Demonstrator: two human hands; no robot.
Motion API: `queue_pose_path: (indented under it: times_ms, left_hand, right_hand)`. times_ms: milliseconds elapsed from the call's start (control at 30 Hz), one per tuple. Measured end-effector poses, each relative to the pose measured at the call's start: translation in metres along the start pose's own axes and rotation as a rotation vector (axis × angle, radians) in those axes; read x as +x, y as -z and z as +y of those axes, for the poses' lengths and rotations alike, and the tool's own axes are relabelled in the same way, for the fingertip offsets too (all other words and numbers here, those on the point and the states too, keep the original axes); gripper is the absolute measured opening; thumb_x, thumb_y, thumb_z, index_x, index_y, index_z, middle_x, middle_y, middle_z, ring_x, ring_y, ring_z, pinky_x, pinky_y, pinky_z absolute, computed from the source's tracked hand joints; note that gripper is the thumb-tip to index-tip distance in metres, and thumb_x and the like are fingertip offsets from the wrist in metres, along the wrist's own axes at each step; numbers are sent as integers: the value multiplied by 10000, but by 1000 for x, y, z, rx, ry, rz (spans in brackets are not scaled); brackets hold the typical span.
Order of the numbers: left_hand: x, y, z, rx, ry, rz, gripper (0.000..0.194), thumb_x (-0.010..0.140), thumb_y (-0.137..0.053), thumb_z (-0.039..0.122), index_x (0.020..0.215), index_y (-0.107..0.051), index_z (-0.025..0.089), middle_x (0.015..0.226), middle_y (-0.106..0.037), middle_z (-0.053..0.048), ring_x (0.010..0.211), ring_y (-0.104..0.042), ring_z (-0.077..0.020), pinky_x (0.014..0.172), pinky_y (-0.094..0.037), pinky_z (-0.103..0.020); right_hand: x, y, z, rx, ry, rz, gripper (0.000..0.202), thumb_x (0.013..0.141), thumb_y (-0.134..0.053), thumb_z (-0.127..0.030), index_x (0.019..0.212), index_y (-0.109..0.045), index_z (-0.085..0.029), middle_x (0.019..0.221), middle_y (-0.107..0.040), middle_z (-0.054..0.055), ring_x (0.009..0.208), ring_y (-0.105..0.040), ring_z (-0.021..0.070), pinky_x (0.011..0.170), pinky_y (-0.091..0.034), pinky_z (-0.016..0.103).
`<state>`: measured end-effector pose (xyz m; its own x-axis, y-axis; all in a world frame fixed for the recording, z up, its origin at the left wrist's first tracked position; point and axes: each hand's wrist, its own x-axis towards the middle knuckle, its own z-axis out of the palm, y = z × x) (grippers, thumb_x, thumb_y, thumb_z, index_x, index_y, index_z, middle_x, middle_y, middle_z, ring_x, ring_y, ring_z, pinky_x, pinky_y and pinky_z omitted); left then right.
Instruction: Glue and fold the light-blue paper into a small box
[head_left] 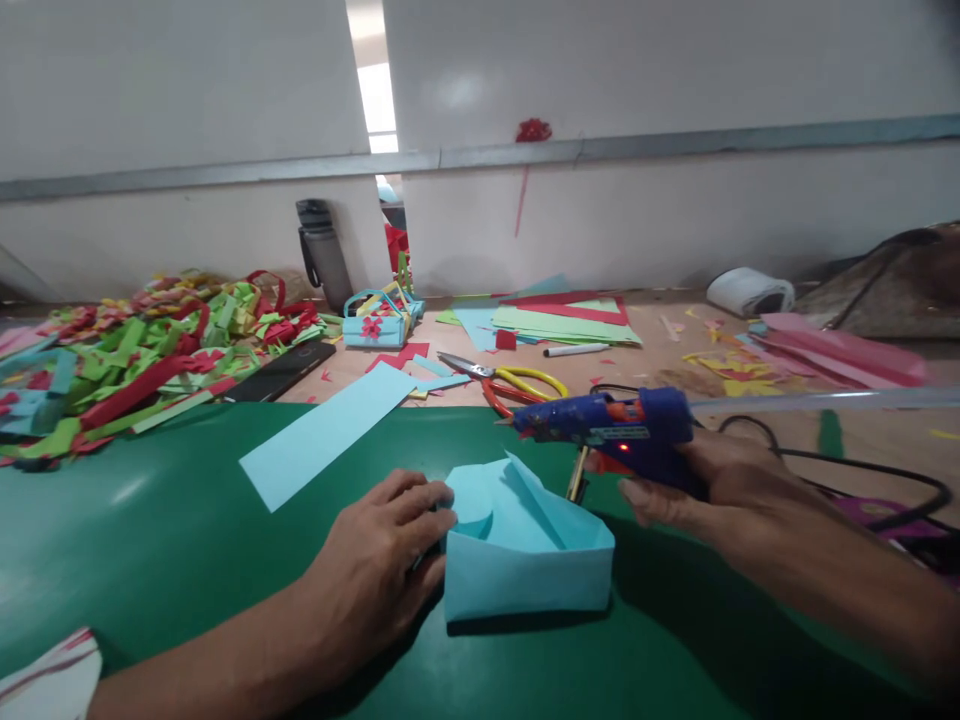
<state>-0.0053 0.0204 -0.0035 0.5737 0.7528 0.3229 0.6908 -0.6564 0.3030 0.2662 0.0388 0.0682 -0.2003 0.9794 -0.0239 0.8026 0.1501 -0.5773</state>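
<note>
A light blue folded paper box [529,580] rests on the green mat [180,560], with its top flaps standing partly up. My left hand [394,545] grips the box at its left end, fingers bent against the paper. In my right hand [697,490] is a blue hot glue gun [607,425], closed around its handle. A small red light glows on the gun. Its nozzle points left, above and behind the box. Behind my left hand lies a flat light blue paper strip [330,435].
Scissors [495,378] lie past the mat, near a white pen [576,350] and stacked coloured paper [562,322]. Paper strips [172,350] heap at left beside a black phone [281,372]. A bottle [322,255] stands by the wall. The black cord [885,475] trails at right.
</note>
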Motion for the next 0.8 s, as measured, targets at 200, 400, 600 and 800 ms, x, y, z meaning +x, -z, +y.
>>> queue_pose_path:
  times_ms: [200, 400, 600, 800]
  left_hand:
    - [0, -7, -4, 59, -68, 1, 283, 878, -408, 177, 1029, -646, 202, 1161, -620, -73, 1136, -506, -236, 973, -436, -433]
    - [5, -11, -16, 97, -168, -141, 366, 874, -418, 158, 1220, -527, 205, 1305, -534, -74, 1255, -429, -202, 1058, -338, -433]
    - [15, -1, -11, 149, -203, -307, 500, 850, -457, 177, 1343, -378, 209, 1420, -386, -76, 1308, -344, -240, 1033, -359, -447]
    - [18, 3, -6, 194, -219, -324, 470, 897, -417, 204, 1357, -348, 274, 1426, -375, -93, 1299, -355, -271, 1006, -380, -439]
  right_hand:
    - [-1, -1, 6, 2, -29, -42, 378, 786, -483, -529, 963, -619, -223, 947, -661, 40, 829, -598, 267, 713, -477, 358]
    - [-1, -2, 12, -67, -11, -10, 324, 771, -485, -510, 911, -628, -255, 940, -663, 33, 848, -602, 287, 711, -495, 396]
    - [-2, 0, 12, 12, 12, -6, 334, 753, -500, -515, 925, -610, -251, 968, -661, 27, 860, -613, 287, 714, -514, 385]
    - [-4, 3, 9, 11, -70, -55, 383, 717, -538, -587, 940, -620, -286, 850, -692, 10, 715, -645, 275, 580, -533, 365]
